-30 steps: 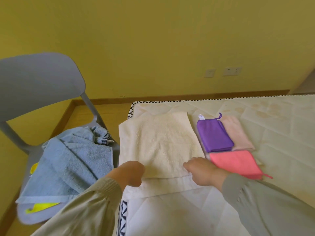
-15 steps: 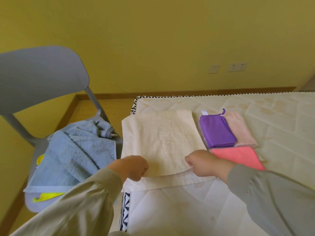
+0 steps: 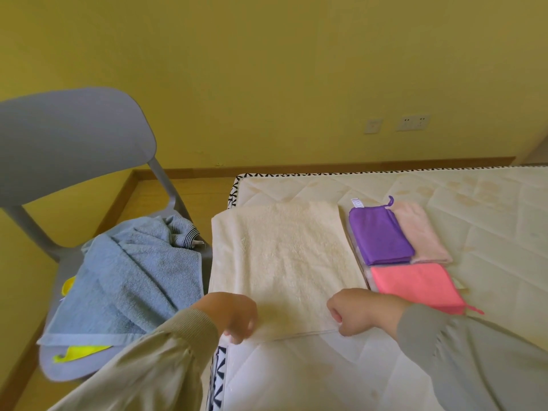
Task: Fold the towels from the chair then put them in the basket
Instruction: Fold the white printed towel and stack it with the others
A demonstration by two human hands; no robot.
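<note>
A cream towel point(image 3: 284, 256) lies folded on the near left part of the mattress point(image 3: 489, 209). My left hand point(image 3: 234, 317) pinches its near left corner. My right hand point(image 3: 355, 311) pinches its near right corner. On the grey chair point(image 3: 68, 143) at the left lies a crumpled blue towel point(image 3: 130, 280) with a yellow cloth point(image 3: 80, 350) showing under it. To the right of the cream towel lie three folded cloths: purple point(image 3: 378, 235), pale pink point(image 3: 421, 232) and coral point(image 3: 415, 286). No basket is in view.
The yellow wall with two sockets point(image 3: 412, 123) runs behind the mattress. Wooden floor point(image 3: 189, 197) shows between the chair and the mattress edge. The right half of the mattress is bare quilted surface.
Both hands drew the top layer's near edge back toward me, so it now lines up with the lower layer's edge. The view shifted slightly.
</note>
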